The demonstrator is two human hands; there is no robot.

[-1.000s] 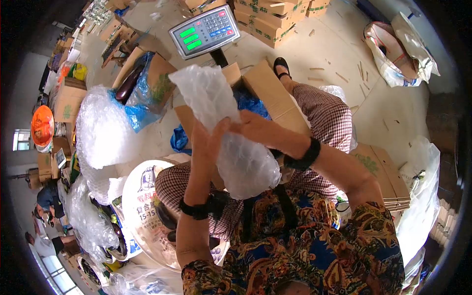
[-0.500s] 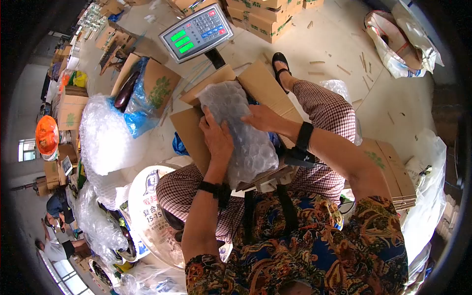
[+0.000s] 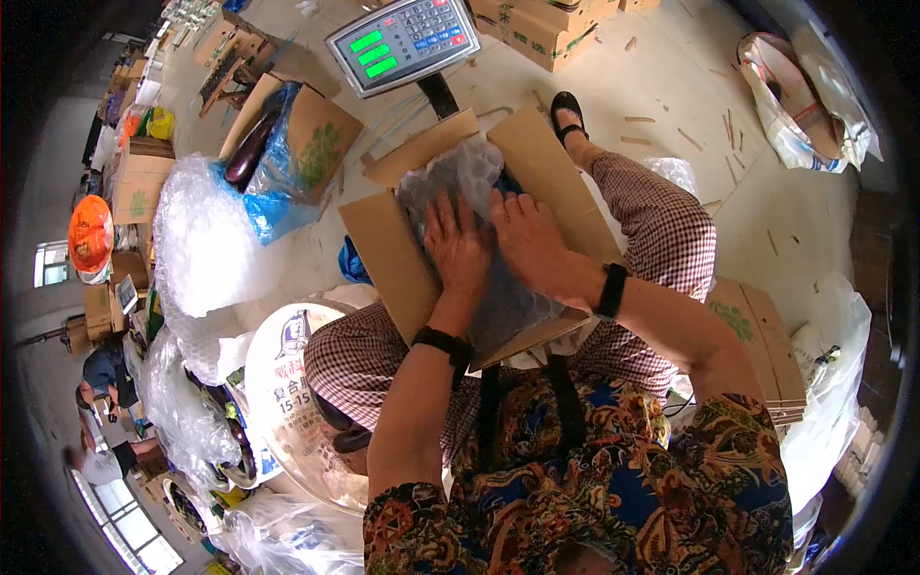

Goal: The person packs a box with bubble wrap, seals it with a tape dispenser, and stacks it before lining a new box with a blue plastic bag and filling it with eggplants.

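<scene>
A sheet of bubble wrap (image 3: pixel 517 309) lies inside an open cardboard box (image 3: pixel 379 251) between my knees. My left hand (image 3: pixel 458 241) rests flat on the wrap, fingers stretched toward the box's far end. Beside it my right hand (image 3: pixel 529 238) presses on the same sheet, its fingers extended and slightly bent. Both hands are open and grip nothing. The box flaps stand up around them. Whatever lies beneath the wrap is hidden, apart from a dark bluish patch near the far right inner side.
A scale display (image 3: pixel 402 43) rises beyond the box. To the left, a box holds an eggplant (image 3: pixel 254 149) in blue plastic, near a bubble wrap roll (image 3: pixel 196 240). Flattened cartons (image 3: pixel 757 340) lie right; a white sack (image 3: pixel 791 105) stands farther off. Other people are at far left.
Both hands have come together over the bubble wrap and pushed it down into the box. The wrap, which stuck up above the flaps, now sits lower. The view has shifted slightly.
</scene>
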